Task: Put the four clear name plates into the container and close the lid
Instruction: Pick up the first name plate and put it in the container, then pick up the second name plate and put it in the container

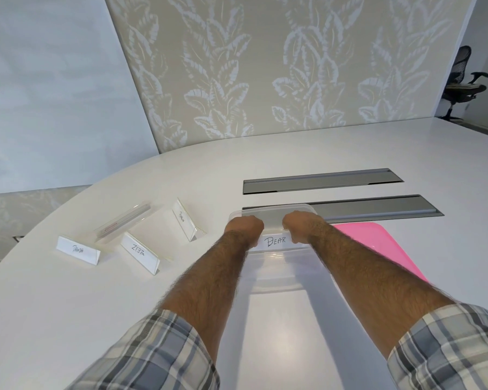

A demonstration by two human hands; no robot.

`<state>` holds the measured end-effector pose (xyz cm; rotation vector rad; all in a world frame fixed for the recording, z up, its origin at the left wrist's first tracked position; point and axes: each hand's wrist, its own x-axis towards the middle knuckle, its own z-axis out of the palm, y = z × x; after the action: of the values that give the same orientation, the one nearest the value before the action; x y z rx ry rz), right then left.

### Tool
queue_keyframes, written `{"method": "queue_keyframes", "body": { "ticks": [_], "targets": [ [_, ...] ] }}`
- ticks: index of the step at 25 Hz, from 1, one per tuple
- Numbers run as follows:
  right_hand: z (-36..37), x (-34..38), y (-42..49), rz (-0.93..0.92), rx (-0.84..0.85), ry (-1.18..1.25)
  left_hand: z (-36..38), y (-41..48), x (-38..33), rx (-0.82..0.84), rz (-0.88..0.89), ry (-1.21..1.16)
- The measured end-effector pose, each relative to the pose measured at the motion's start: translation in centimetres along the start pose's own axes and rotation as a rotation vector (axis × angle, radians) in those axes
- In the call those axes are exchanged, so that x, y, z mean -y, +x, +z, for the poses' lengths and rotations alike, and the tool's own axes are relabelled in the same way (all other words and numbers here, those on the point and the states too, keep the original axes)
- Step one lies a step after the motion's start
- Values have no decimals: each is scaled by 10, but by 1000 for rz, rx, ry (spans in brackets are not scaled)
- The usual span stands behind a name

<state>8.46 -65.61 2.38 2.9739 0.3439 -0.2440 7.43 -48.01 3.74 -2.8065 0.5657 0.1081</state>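
A clear plastic container (276, 274) sits on the white table in front of me. Inside it, near its far wall, stands a clear name plate marked BEAR (275, 241). My left hand (244, 225) grips the plate's left end and my right hand (299, 225) grips its right end. Three more name plates stand to the left: PANDA (78, 250), ZEBRA (140, 253) and one turned sideways (185, 219). The pink lid (378, 243) lies flat to the right of the container, partly under my right forearm.
An empty clear holder (124, 222) lies on its side behind the ZEBRA plate. Two grey cable trays (321, 181) are set into the table (279, 333) beyond the container. An office chair (462, 83) stands at the far right.
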Motion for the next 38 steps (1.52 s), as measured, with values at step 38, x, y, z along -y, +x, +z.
{"method": "queue_keyframes", "body": {
  "ticks": [38],
  "targets": [
    [-144,342,9,-81,-332,218,69,-220,430,-344,-244,-225]
  ]
}}
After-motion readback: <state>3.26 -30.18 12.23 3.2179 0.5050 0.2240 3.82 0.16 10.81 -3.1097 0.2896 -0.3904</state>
